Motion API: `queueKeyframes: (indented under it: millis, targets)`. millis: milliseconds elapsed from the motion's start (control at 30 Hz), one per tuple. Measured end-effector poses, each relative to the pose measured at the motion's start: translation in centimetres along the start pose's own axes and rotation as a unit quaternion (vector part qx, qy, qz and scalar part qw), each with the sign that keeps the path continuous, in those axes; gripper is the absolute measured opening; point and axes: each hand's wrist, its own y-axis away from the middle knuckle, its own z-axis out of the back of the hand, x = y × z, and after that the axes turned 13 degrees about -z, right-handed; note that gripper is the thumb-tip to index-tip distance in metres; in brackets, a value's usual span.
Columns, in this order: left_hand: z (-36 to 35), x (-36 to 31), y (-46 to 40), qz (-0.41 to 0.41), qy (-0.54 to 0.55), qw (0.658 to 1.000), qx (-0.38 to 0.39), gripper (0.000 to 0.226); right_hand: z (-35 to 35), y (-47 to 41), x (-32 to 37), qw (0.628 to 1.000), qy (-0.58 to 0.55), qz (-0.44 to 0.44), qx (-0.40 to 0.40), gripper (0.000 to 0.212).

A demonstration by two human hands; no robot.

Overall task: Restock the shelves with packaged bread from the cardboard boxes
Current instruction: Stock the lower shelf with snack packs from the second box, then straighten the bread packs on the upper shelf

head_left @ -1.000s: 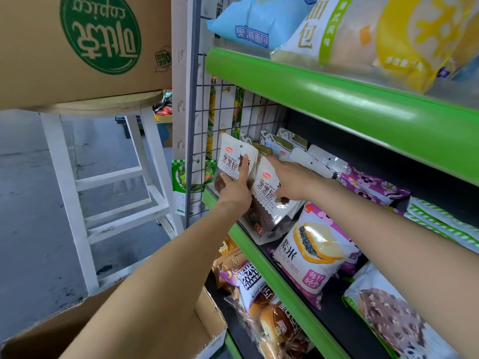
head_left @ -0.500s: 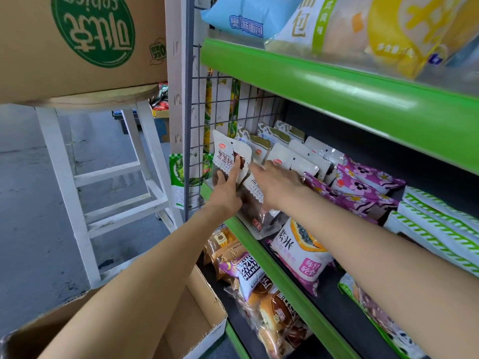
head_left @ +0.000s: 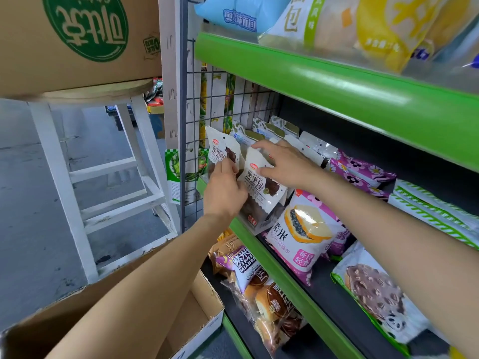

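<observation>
Step in hand: arranging two white packs of dark bread at the left end of the middle shelf (head_left: 259, 244), beside the wire grid panel (head_left: 207, 99).
Left hand (head_left: 224, 189): fingers curled against the left bread pack (head_left: 220, 149), which stands upright just beside the grid; it appears to grip the pack's lower part, though the fingertips are hidden behind the hand.
Right hand (head_left: 282, 164): fingers spread and fairly straight, resting on the top edge of the right bread pack (head_left: 261, 187), which tilts forward over the shelf's green lip.
Already stocked: more white packs stand behind these two, purple flowered packs (head_left: 360, 172) and green-striped packs (head_left: 427, 206) lie further right, and a purple rice-bread pack (head_left: 303, 234) sits in front.
Other shelves: upper and lower levels hold bread too.
Boxes: the open cardboard box (head_left: 202, 307) below shows a bare inner wall; its floor is hidden by the arms. Another cardboard box (head_left: 77, 42) sits on a white stool (head_left: 77, 177).
Judgement: well along on this shelf; these two packs need settling, and the box on the stool may remain.
</observation>
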Motion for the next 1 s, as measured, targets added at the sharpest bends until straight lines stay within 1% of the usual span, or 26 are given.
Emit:
queueKeyframes:
  millis: [67,133,167,233,333,400,467,600,700,733,800,867,933,1000]
  targets:
    - [-0.2,-0.1,0.7,0.006,0.017,0.996,0.085,0.044,0.2,0.3,-0.7,1.0,0.023,-0.013,-0.006,0.063]
    - [-0.5,-0.1,1.4,0.009,0.046,0.986,0.16,0.062,0.0,0.8,-1.0,0.998,0.062,-0.017,0.006,0.063]
    - [-0.6,-0.1,1.5,0.005,0.051,0.983,0.174,0.067,-0.1,1.0,-0.9,0.997,0.076,-0.019,0.008,0.06]
    - [-0.4,0.0,1.2,-0.002,0.051,0.983,0.178,0.07,-0.3,1.1,-0.7,0.994,0.108,-0.027,-0.011,0.055]
    - [0.0,0.2,0.3,-0.005,0.022,0.978,0.206,0.069,-0.7,1.2,-0.3,0.985,0.157,-0.032,-0.056,0.052]
    - [0.5,0.2,-0.5,0.0,0.0,0.974,0.225,0.063,-0.8,1.3,0.0,0.984,0.166,-0.035,-0.061,0.053]
    - [1.1,0.0,-1.2,0.011,-0.011,0.973,0.23,0.056,-0.9,1.3,0.2,0.985,0.158,-0.045,-0.057,0.054]
    - [3.5,-0.9,-2.1,0.031,-0.022,0.976,0.214,0.042,-1.2,1.7,1.1,0.99,0.112,-0.057,-0.064,0.05]
    - [7.0,-1.9,-1.6,0.048,-0.046,0.978,0.199,0.033,-0.6,3.2,2.7,0.995,0.07,-0.045,-0.063,0.059]
    - [8.6,-2.2,-1.2,0.044,-0.063,0.978,0.193,0.029,-0.4,3.8,3.4,0.996,0.06,-0.032,-0.061,0.057]
    - [12.3,-2.6,-0.2,0.042,-0.093,0.978,0.183,0.025,-0.2,5.2,5.1,0.998,0.038,0.002,-0.053,0.044]
    - [16.3,-2.6,1.0,0.058,-0.101,0.979,0.169,0.021,0.0,6.6,7.3,0.998,0.018,0.03,-0.046,0.031]
    - [19.9,-2.1,2.1,0.076,-0.102,0.98,0.154,0.015,0.1,8.2,9.8,0.998,-0.006,0.049,-0.035,0.026]
    - [22.7,-1.2,2.8,0.091,-0.103,0.978,0.159,0.014,-0.2,9.2,12.3,0.997,-0.027,0.067,-0.023,0.02]
